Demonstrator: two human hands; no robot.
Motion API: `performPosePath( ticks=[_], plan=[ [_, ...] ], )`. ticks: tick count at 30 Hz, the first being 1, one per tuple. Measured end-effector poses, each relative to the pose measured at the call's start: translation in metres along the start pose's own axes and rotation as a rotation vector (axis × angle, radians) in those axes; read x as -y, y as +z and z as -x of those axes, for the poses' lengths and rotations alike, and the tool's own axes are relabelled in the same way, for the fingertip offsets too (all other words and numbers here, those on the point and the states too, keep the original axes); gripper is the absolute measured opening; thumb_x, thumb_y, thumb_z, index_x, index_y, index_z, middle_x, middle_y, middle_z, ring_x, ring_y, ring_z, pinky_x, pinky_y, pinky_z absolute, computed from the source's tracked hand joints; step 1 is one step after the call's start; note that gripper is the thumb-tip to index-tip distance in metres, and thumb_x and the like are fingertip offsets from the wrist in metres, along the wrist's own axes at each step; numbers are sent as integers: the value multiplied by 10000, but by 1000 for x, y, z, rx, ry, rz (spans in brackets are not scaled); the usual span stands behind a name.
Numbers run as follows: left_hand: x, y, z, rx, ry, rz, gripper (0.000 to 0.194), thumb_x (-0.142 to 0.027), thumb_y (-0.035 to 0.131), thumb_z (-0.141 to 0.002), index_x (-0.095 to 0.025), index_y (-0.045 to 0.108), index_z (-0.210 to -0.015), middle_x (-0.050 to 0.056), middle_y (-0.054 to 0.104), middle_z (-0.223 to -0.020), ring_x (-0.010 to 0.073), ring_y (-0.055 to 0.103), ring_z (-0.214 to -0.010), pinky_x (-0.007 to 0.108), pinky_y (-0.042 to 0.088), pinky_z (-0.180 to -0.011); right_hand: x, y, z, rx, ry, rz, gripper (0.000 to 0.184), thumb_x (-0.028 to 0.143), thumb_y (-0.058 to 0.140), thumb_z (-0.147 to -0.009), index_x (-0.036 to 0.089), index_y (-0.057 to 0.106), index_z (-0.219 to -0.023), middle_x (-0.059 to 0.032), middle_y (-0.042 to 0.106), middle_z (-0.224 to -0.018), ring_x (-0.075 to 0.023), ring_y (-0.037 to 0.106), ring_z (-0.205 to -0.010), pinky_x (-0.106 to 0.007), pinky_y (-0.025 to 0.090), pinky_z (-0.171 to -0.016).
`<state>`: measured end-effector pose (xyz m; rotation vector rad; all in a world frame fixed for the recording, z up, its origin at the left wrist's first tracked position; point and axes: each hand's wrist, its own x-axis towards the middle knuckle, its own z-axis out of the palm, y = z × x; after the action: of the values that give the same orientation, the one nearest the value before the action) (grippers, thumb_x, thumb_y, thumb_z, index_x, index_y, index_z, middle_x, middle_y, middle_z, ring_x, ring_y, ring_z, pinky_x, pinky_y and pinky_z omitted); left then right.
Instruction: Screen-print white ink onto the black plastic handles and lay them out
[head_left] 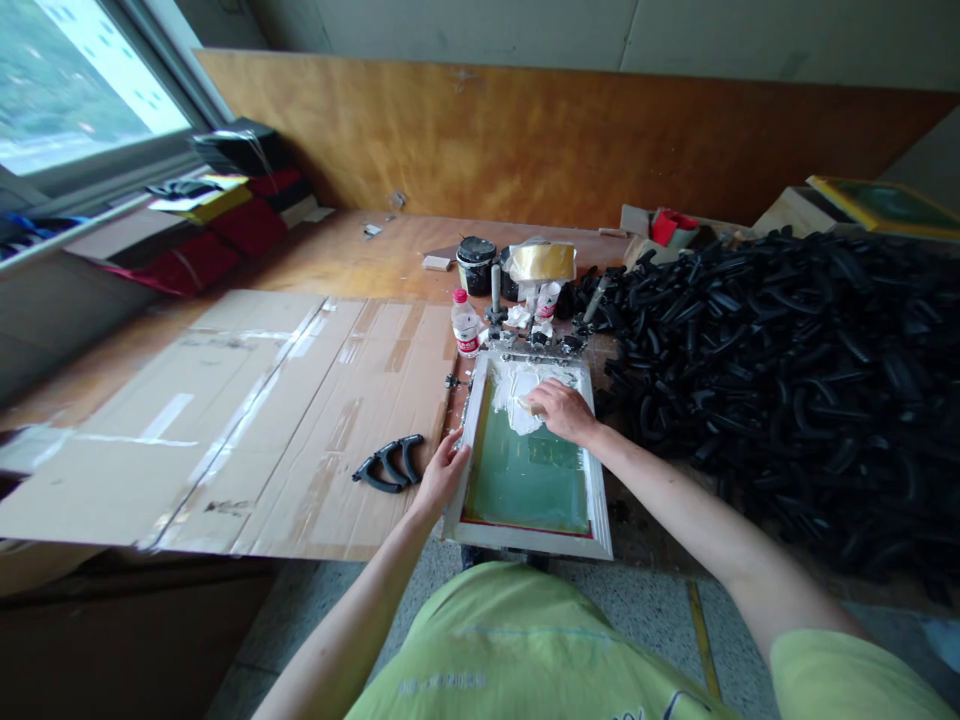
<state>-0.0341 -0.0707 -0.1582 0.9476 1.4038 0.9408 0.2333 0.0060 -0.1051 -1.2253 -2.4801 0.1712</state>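
Note:
A screen-printing frame with a white border and green mesh lies in front of me at the table's edge. White ink covers the upper part of the mesh. My right hand is closed on a small pale scraper, mostly hidden by the fingers, at the ink. My left hand grips the frame's left side. Left of that hand, a few curved black plastic parts lie in a row on flattened cardboard. Clamps join the frame's far end.
A large heap of black plastic parts fills the right side. Beyond the frame stand a red-capped bottle, an ink-stained tub and a roll of tape. Bundled red and black stacks sit by the window. A wooden board rises behind.

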Motion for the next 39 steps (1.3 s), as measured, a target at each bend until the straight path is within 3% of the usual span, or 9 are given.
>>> performPosePath(
  ticks=[6, 14, 19, 23, 27, 31, 34, 36, 39],
  plan=[
    [-9, 2, 4, 33, -28, 10, 690, -535, 654, -749, -218, 503, -1343, 37, 702, -860, 174, 650, -726, 248, 497, -618, 5, 6, 20, 2, -113, -92, 215, 100, 536, -844, 185, 659, -998, -65, 665, -940, -200, 568, -917, -304, 452, -812],
    [-75, -7, 19, 130, -42, 131, 652, -624, 561, -785, -212, 548, -1290, 27, 701, -829, 140, 613, -614, 216, 448, -518, -51, -38, -67, -140, 347, -26, 574, 236, 677, -790, 340, 519, -1331, -13, 679, -971, -193, 618, -820, -286, 462, -745],
    [-136, 4, 2, 106, 195, 311, 570, -662, 470, -820, -187, 627, -1092, 44, 704, -917, 154, 646, -726, 243, 499, -626, -106, -51, -21, -361, 705, -88, 240, 205, 519, -845, 196, 657, -1041, -42, 677, -820, -186, 614, -757, -294, 458, -728],
    [-167, 21, -20, 79, 349, 332, 534, -598, 436, -860, -154, 599, -1109, 69, 684, -948, 175, 654, -825, 266, 512, -663, -97, -11, 28, -234, 711, -185, 142, 245, 552, -833, 175, 642, -918, -47, 665, -798, -187, 602, -754, -301, 465, -721],
    [-139, 36, -18, 5, 257, 329, 568, -627, 424, -860, -178, 544, -1187, 71, 680, -937, 149, 647, -767, 231, 493, -609, -49, 23, 39, 12, 335, -154, 240, 252, 681, -783, 221, 650, -1020, -39, 648, -933, -194, 580, -917, -331, 447, -845],
    [-77, 57, 17, 282, -187, 251, 623, -639, 523, -810, -147, 547, -1193, 146, 699, -1027, 209, 672, -815, 270, 513, -589, 16, 21, 37, -37, 238, -41, 113, 241, 646, -839, 221, 679, -945, -49, 604, -893, -194, 546, -915, -324, 436, -849],
    [-41, 59, 40, 284, -359, 347, 537, -597, 531, -826, -143, 595, -1105, 142, 702, -1040, 221, 682, -856, 278, 523, -605, 55, 20, 41, -20, 9, -102, 161, 261, 604, -877, 235, 675, -1019, -47, 612, -882, -187, 550, -893, -308, 443, -830],
    [-23, 40, 45, 192, -398, 368, 467, -553, 530, -838, -120, 644, -970, 126, 715, -928, 195, 683, -778, 245, 500, -565, 51, 23, 47, -6, -55, -155, 211, 238, 545, -910, 248, 656, -1089, -36, 635, -920, -171, 565, -896, -292, 450, -835],
    [8, -21, 40, -56, -423, 279, 496, -540, 462, -859, -93, 670, -802, 120, 711, -788, 164, 660, -669, 227, 486, -541, -9, 24, 60, -120, 272, -60, 309, 98, 439, -903, 219, 653, -1091, -52, 647, -1021, -174, 573, -956, -292, 462, -845]
  ],
)
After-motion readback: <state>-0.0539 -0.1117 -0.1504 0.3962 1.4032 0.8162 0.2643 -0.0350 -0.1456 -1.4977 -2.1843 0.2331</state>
